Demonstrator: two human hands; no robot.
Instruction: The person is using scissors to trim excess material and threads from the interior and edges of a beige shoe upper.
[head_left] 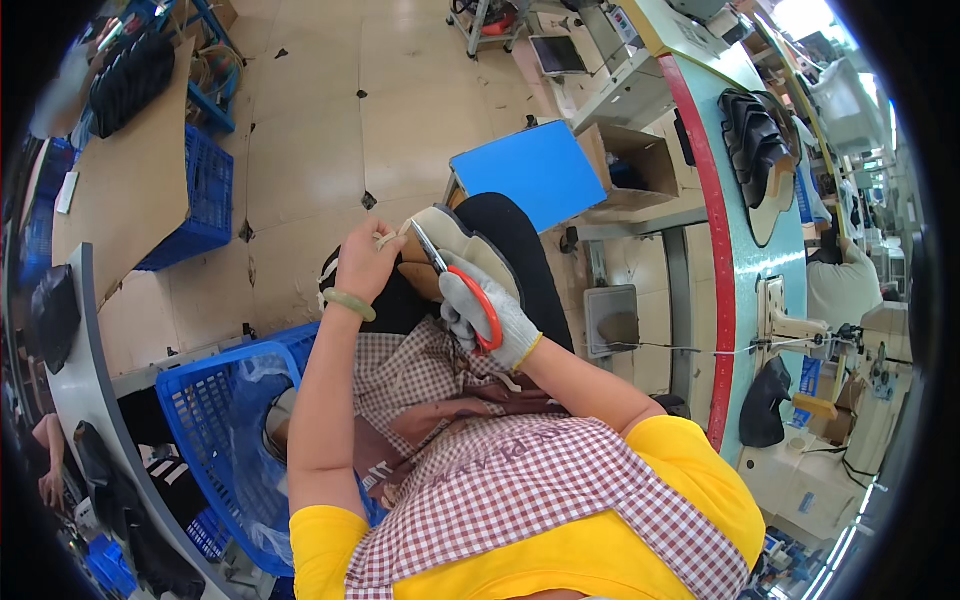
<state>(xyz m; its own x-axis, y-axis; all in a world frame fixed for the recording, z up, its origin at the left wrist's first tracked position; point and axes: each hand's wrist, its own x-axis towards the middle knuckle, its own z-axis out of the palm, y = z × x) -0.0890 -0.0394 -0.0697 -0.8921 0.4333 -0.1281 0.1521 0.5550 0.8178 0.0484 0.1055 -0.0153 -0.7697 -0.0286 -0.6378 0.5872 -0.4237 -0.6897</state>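
Observation:
My left hand (365, 262), bare and with a pale green bangle at the wrist, pinches a thin cream strip (387, 240) between thumb and fingers. In my right hand (512, 325), which wears a whitish work glove, is a pair of scissors (487, 305) with red handles. Their metal blades point up and left, close to the left fingertips and the strip. Under the blades, over my lap, lies a cream-lined piece with a dark edge (452, 233), which looks like a shoe upper. My hands hide part of it.
A blue plastic crate (190, 400) with clear plastic film stands at my left. Ahead are a blue-topped stool (525, 172) and an open cardboard box (650, 165). On the right, a red-edged turquoise table (735, 300) carries stacked black pieces (752, 135) and a sewing machine (795, 325).

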